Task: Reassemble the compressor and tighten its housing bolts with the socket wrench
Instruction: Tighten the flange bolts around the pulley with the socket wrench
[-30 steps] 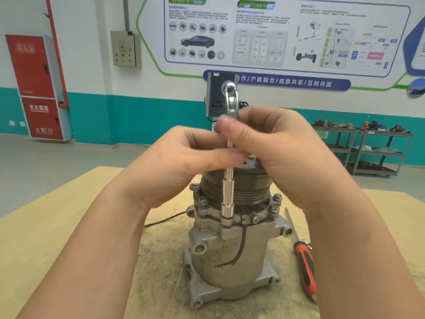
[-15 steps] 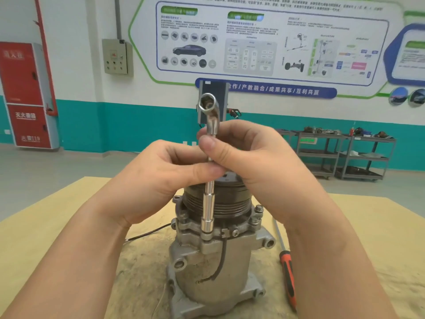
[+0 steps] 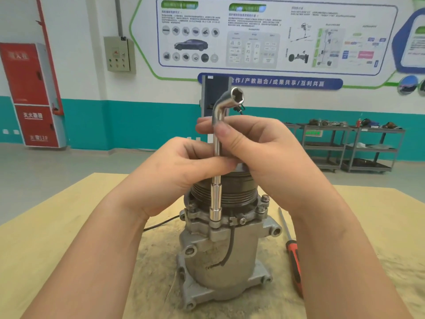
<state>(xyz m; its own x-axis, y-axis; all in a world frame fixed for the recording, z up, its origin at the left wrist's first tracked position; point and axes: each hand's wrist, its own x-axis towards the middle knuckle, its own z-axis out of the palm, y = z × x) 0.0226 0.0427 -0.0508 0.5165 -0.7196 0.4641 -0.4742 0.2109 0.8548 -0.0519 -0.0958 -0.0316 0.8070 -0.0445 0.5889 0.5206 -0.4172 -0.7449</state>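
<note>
A grey metal compressor [image 3: 220, 261] stands upright on the table, its black ribbed pulley [image 3: 234, 192] on top. A chrome L-shaped socket wrench [image 3: 216, 196] stands vertically with its lower socket seated on a housing bolt at the front flange. Its bent upper end, with an open hex socket, points up and to the right. My left hand [image 3: 184, 173] pinches the shaft from the left. My right hand [image 3: 264, 153] grips the shaft higher up, thumb in front. More bolts [image 3: 264, 200] stick up on the right flange.
A red-handled screwdriver [image 3: 293, 256] lies on the tan wooden table [image 3: 57, 238] right of the compressor. A black cable [image 3: 161, 224] runs off behind it to the left. Grey shelving carts [image 3: 345, 148] stand by the far wall.
The wrench has turned on the bolt: its bent upper end swung from facing me or the left to pointing up and right. Both hands kept their hold on the shaft.
</note>
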